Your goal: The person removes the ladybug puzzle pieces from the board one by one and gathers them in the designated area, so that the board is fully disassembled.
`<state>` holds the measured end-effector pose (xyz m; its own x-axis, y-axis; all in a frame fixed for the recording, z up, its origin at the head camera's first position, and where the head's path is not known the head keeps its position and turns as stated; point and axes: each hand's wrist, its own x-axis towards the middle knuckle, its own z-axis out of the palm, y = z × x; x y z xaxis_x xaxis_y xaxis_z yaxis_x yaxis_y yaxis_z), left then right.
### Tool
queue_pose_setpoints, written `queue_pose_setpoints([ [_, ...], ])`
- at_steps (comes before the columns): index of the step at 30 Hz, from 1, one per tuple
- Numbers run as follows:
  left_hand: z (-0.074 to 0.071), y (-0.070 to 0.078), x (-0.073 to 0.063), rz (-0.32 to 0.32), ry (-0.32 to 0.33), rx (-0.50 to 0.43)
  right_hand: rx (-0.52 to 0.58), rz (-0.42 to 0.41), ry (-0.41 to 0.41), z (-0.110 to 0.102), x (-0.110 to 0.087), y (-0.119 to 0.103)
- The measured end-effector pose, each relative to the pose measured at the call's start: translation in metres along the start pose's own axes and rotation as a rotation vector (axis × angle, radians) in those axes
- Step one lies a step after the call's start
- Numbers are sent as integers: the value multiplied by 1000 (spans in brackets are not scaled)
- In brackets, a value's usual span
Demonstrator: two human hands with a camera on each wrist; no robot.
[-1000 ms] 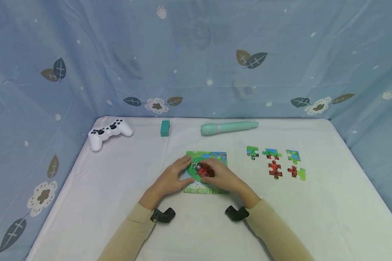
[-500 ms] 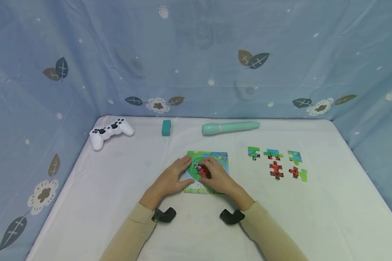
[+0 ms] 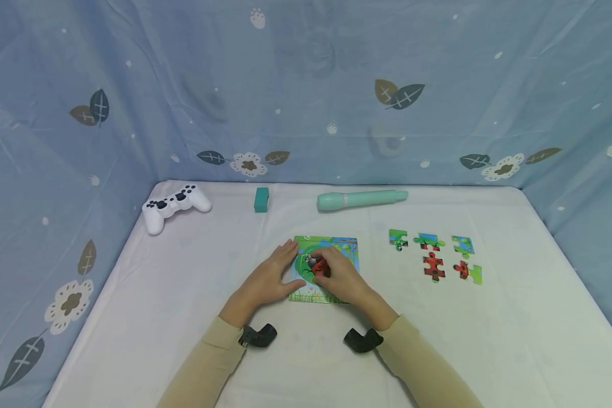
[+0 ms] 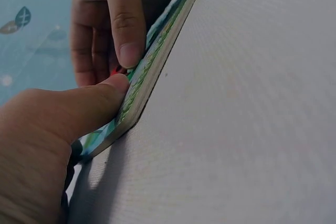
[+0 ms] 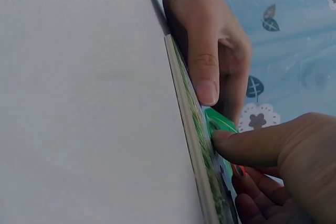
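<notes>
White table (image 3: 515,340), blue patterned curtain (image 3: 306,68) behind, ladybird board (image 3: 313,293) (under both hands), left hand (image 3: 268,279) resting — fingers extended — along its left edge, right hand (image 3: 345,280) pinching a green-and-red piece (image 5: 221,119) over it.

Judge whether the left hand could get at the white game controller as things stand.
Probably yes: nothing stands between the left hand and the controller, though that hand must first leave the puzzle board.

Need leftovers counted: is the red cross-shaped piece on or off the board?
Off: the red piece lies apart, right of the board.
</notes>
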<state>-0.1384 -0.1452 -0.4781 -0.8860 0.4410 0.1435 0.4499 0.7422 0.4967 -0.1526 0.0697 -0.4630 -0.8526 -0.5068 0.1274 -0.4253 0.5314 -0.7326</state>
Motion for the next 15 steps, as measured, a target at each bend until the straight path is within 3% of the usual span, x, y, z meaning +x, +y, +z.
queue_pose_setpoints([
  [15,0,0,2,-18,-32,43,-53,-5,38,2,2,-1],
])
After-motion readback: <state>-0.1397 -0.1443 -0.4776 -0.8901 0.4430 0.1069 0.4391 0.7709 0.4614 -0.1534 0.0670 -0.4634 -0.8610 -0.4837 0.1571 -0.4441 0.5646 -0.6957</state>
